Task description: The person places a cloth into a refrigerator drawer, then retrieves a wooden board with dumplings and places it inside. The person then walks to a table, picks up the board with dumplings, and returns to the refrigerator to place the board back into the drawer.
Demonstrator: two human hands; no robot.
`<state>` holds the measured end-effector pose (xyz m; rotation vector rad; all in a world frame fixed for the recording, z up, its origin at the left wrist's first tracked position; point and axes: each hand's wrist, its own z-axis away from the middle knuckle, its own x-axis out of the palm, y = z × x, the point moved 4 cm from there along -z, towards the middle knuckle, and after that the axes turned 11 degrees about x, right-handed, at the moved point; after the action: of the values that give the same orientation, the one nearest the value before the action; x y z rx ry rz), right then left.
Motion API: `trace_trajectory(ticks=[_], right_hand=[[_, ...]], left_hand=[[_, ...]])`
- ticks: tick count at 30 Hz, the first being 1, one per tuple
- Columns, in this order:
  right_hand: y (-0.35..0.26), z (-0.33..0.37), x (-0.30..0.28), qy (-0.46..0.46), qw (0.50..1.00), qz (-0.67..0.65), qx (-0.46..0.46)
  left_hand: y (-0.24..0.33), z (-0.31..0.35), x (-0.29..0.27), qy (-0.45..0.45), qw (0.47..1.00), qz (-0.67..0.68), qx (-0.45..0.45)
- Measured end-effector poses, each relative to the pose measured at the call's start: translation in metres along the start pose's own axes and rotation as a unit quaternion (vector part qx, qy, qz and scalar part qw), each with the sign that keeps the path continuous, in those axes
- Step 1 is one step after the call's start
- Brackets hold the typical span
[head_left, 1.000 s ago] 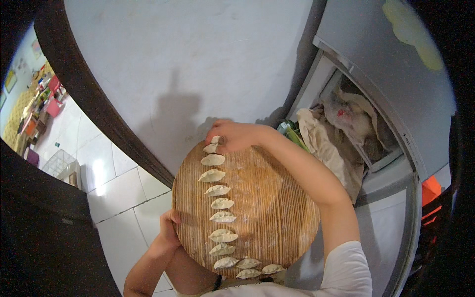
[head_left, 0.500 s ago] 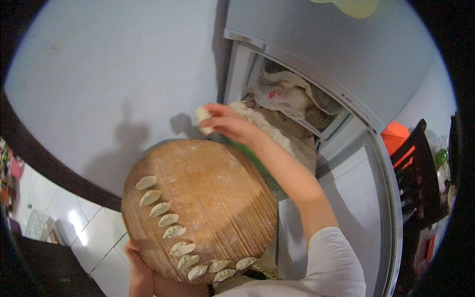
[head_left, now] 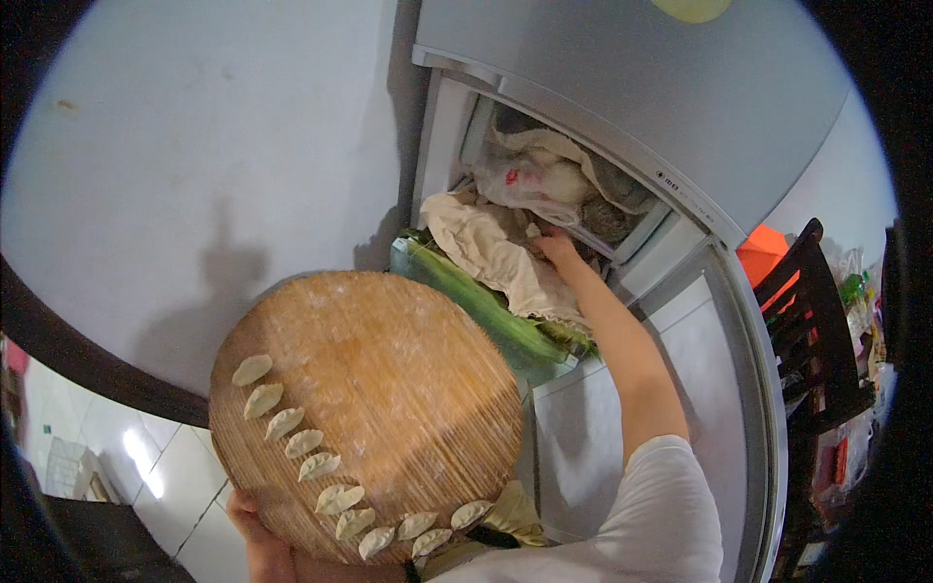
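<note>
A round wooden board (head_left: 389, 379) rests against my body, gripped at its lower left edge by my left hand (head_left: 255, 530), whose fingers are partly under it. Along the board's left and near rim lie several uncooked dumplings (head_left: 303, 444). My right hand (head_left: 556, 247) reaches into the pulled-out fridge drawer (head_left: 466, 301), over a beige cloth (head_left: 486, 248). At its fingertips a small pale dumpling (head_left: 533, 230) shows, mostly hidden by the hand.
Behind the cloth, plastic bags of food (head_left: 544, 185) fill the fridge compartment. The open fridge door (head_left: 632, 408) stands to the right, with a dark wooden chair (head_left: 821, 340) beyond it. A white wall (head_left: 194, 165) bounds the left side.
My right hand has moved right from above the board's far edge, carrying the dumpling down into the drawer. The board has shifted slightly left in view.
</note>
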<state>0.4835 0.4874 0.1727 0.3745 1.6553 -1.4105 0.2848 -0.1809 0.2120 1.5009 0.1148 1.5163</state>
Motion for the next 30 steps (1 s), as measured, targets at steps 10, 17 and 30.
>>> trace_trajectory(ticks=[10,17,30], right_hand=[[-0.04,-0.012,0.019,0.03,0.998,0.053,0.009],[-0.153,0.11,-0.002,0.123,0.974,0.126,-0.144],[-0.368,0.345,0.114,-0.308,0.798,-0.027,-0.516]], left_hand=[[-0.006,0.007,0.005,0.021,1.0,0.016,-0.002],[0.001,0.007,-0.007,0.038,0.998,-0.016,0.037],[0.007,0.015,0.014,0.004,0.999,0.03,-0.013]])
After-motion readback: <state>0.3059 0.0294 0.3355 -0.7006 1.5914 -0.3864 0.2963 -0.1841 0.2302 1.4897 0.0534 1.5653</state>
